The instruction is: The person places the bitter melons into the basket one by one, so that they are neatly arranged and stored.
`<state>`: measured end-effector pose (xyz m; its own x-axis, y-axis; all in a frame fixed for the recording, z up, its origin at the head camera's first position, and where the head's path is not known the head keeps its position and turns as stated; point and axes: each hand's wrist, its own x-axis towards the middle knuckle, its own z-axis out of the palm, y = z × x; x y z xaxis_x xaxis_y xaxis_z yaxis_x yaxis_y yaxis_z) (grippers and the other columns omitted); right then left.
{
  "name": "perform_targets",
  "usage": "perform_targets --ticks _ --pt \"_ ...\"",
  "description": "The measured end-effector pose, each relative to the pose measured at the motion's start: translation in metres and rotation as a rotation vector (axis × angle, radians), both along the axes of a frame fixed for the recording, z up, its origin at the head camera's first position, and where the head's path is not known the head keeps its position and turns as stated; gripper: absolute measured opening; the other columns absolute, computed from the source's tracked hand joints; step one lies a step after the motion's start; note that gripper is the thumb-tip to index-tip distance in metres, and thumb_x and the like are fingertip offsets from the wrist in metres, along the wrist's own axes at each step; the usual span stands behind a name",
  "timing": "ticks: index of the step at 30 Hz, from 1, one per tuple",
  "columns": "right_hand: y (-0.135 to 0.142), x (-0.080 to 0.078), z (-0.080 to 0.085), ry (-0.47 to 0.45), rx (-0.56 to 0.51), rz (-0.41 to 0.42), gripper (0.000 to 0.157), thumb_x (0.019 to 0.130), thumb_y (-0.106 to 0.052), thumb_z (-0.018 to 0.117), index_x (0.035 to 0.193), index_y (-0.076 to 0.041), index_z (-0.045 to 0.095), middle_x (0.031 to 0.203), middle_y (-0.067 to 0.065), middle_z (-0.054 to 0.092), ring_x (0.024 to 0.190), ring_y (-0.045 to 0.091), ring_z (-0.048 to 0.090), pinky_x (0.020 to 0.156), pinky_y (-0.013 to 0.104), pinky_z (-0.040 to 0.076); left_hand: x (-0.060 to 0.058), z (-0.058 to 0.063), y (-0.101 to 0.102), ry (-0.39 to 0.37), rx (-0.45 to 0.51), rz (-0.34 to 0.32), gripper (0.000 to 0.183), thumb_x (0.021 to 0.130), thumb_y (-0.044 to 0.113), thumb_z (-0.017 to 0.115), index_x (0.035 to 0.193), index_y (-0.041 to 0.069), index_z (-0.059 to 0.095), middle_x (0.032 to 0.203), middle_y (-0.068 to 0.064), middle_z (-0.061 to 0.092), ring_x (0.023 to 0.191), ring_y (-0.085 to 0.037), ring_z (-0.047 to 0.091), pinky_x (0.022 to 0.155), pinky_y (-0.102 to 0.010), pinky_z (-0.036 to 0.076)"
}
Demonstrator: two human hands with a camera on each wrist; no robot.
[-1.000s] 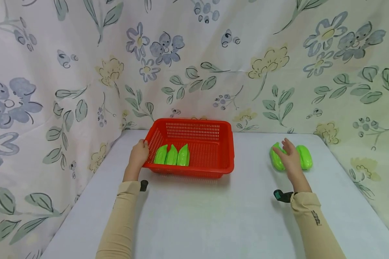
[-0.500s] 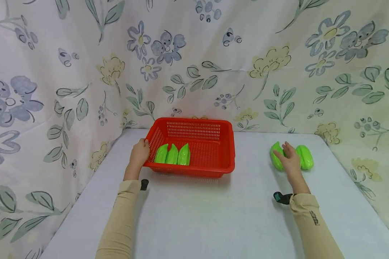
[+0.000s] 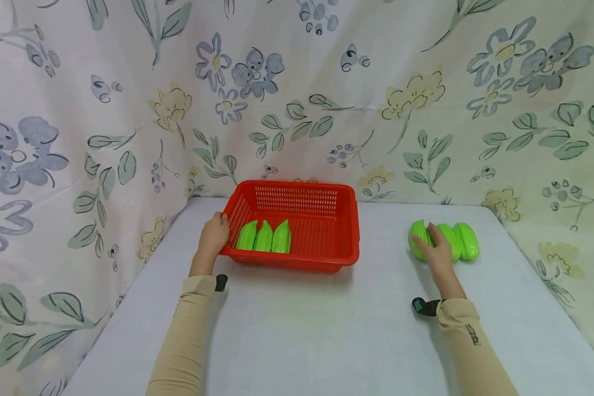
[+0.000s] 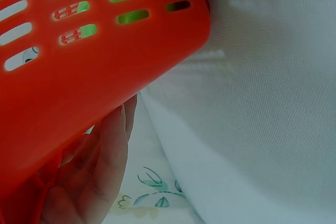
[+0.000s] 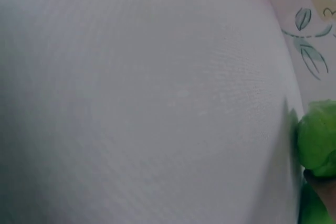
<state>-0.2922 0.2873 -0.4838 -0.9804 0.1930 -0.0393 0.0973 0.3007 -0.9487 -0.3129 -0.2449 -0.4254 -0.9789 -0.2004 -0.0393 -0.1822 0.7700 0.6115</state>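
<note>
My left hand (image 3: pixel 214 234) grips the left rim of a red plastic basket (image 3: pixel 346 252) in the head view. In the left wrist view its fingers (image 4: pixel 107 156) curl under the rim. Inside, three bright green, glossy, pod-shaped pieces with pointed tips, one of them the right-hand piece (image 3: pixel 281 237), lie side by side at the left. To the right, my right hand (image 3: pixel 439 257) holds the leftmost green pod-shaped piece (image 3: pixel 418 231) between thumb and fingers, partly covering it. Another green piece is cut off at the edge of the right wrist view (image 5: pixel 317 137).
Two more green pieces, the outer one (image 3: pixel 469 242) among them, lie just right of my right hand. Everything stands on a white-covered table (image 3: pixel 326 330). A floral curtain (image 3: pixel 297 110) hangs behind and along the sides.
My right hand has come down onto the leftmost green piece and shifted left with it, away from the other two. My left hand and the basket have stayed in place.
</note>
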Motion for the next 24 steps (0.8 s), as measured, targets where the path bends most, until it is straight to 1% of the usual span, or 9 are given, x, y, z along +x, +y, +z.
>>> perform_targets --ticks 4,10,16,24 --pt "-0.0024 -0.0014 -0.0031 0.004 0.027 -0.013 0.076 0.099 -0.024 0.056 0.157 -0.010 0.009 0.164 0.013 0.007 0.152 0.034 0.004 0.123 0.048 0.009 0.0005 -0.0005 -0.0003 -0.001 0.003 0.000 0.052 0.108 0.030 0.022 0.145 -0.003 0.035 0.135 -0.029 0.053 0.107 -0.037 0.058 0.089 -0.051 0.048" --pt "-0.0046 -0.0021 -0.0067 -0.035 0.048 -0.046 0.077 0.098 -0.018 0.057 0.158 -0.011 0.008 0.164 0.016 0.004 0.151 0.036 0.003 0.122 0.051 0.011 -0.0006 -0.0009 -0.0007 0.001 0.011 -0.008 0.053 0.108 0.031 0.021 0.146 -0.003 0.034 0.137 -0.029 0.051 0.110 -0.039 0.057 0.091 -0.052 0.048" --pt "-0.0054 0.0003 -0.0044 -0.047 0.018 -0.048 0.077 0.099 -0.018 0.055 0.158 -0.011 0.005 0.165 0.013 0.002 0.152 0.033 0.001 0.123 0.047 0.010 -0.0013 -0.0008 -0.0004 0.005 0.012 -0.002 0.052 0.108 0.031 0.022 0.145 -0.003 0.035 0.135 -0.029 0.053 0.106 -0.037 0.057 0.090 -0.052 0.048" --pt "-0.0076 -0.0006 0.0022 -0.072 -0.032 -0.055 0.076 0.100 -0.020 0.053 0.158 -0.014 0.004 0.165 0.007 0.001 0.153 0.028 0.000 0.123 0.043 0.009 -0.0012 -0.0004 -0.0007 0.004 0.008 0.001 0.052 0.108 0.030 0.022 0.144 -0.003 0.036 0.136 -0.029 0.053 0.109 -0.038 0.058 0.091 -0.053 0.048"
